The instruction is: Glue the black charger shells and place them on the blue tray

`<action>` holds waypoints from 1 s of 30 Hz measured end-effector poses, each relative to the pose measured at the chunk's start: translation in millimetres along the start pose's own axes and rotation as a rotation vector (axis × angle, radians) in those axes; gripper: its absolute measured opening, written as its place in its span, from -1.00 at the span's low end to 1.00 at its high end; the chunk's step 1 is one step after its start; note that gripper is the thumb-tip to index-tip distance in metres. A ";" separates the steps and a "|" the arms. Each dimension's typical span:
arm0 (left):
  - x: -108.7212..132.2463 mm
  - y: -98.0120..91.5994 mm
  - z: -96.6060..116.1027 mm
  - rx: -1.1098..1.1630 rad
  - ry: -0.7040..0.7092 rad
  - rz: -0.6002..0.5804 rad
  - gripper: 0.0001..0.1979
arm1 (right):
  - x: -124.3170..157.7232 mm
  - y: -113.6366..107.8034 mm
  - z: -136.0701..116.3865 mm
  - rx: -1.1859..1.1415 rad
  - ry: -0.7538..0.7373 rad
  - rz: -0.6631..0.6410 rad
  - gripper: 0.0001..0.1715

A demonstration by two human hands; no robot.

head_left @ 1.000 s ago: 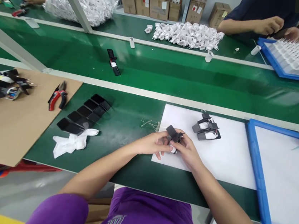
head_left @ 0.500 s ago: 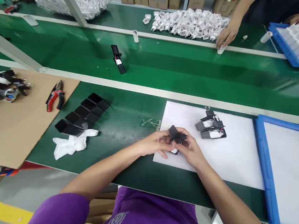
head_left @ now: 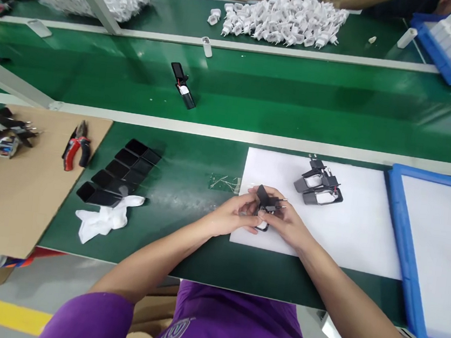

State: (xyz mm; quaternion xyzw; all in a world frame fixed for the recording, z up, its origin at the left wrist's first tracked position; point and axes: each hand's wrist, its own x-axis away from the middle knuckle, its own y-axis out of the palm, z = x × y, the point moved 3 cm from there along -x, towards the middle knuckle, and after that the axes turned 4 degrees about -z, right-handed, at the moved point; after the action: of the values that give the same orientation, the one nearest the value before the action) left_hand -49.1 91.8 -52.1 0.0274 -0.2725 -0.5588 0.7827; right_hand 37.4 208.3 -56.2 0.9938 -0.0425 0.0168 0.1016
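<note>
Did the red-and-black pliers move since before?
No. The pliers lie in the same spot on the brown board, near its far right corner.

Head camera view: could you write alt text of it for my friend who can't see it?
A person's left hand and right hand hold a small black pronged device over a white sheet on a green workbench. Two similar devices lie on the sheet, farther right. To the left are black cases, a crumpled white item and red-and-black pliers.
</note>
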 end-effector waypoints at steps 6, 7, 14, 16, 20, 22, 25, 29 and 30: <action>-3.5 -9.6 -1.5 -0.038 -0.024 -0.079 -0.43 | -0.6 -7.6 2.3 -0.259 0.031 -0.087 -0.21; -2.2 -9.7 0.6 -0.109 0.001 -0.086 -0.39 | -0.7 -7.9 2.0 -0.311 0.041 -0.090 -0.16; 8.4 4.7 9.3 -0.819 0.266 0.134 -0.11 | -4.5 -9.3 0.6 -0.464 -0.027 0.036 -0.19; 6.3 4.2 7.5 -0.741 0.291 0.200 -0.19 | -6.4 -12.0 0.2 -0.482 -0.064 0.126 -0.37; 5.1 -0.3 11.6 -0.087 0.274 0.131 -0.24 | -9.3 -18.7 2.7 -0.441 -0.058 0.325 -0.73; 8.8 2.5 18.9 0.232 0.227 0.019 -0.27 | -10.3 -19.0 5.0 -0.408 -0.040 0.350 -0.69; 16.5 9.5 30.4 0.509 0.169 -0.083 -0.32 | -10.9 -16.9 7.7 -0.378 -0.033 0.342 -0.68; 21.9 15.0 35.3 0.659 0.139 -0.113 -0.32 | -10.2 -14.7 8.6 -0.335 -0.031 0.342 -0.66; 22.4 15.6 35.2 0.670 0.142 -0.121 -0.31 | -10.0 -14.5 8.5 -0.323 -0.031 0.344 -0.65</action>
State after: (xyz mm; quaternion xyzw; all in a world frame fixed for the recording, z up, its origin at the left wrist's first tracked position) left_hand -46.8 87.0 -8.0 0.3379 -0.3835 -0.4805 0.7127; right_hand 28.9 221.6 -67.8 0.9429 -0.2147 0.0117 0.2544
